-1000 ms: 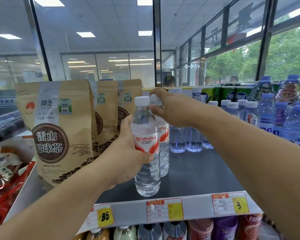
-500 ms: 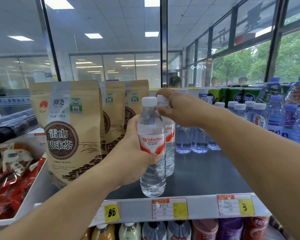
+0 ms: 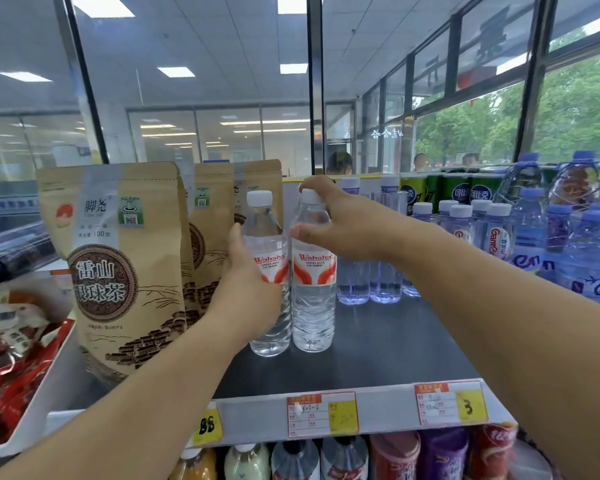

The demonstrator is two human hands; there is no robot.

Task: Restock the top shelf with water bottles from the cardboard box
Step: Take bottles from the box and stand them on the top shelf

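Two clear plastic water bottles with white caps and red-and-white Wahaha labels, upright and touching side by side on the dark top shelf, toward its left half. Left bottle gripped around the label band by the left hand, thumb up along its left side, fingers curled round the front; grip closed on that bottle. Right bottle pinched near the top by the right hand, fingertips over the white cap, thumb pressed on the shoulder just above the label; grip narrow, holding that bottle. Both bases seemingly down on the shelf surface.

Just left of the bottles, a row of brown kraft-paper tea pouches standing upright, the left hand close beside them. Behind and to the right, clear bottles with pale lilac caps, then blue-tinted bottles farther right. Price tags in red, white and yellow along the shelf's front edge; more drink bottles on the level below.
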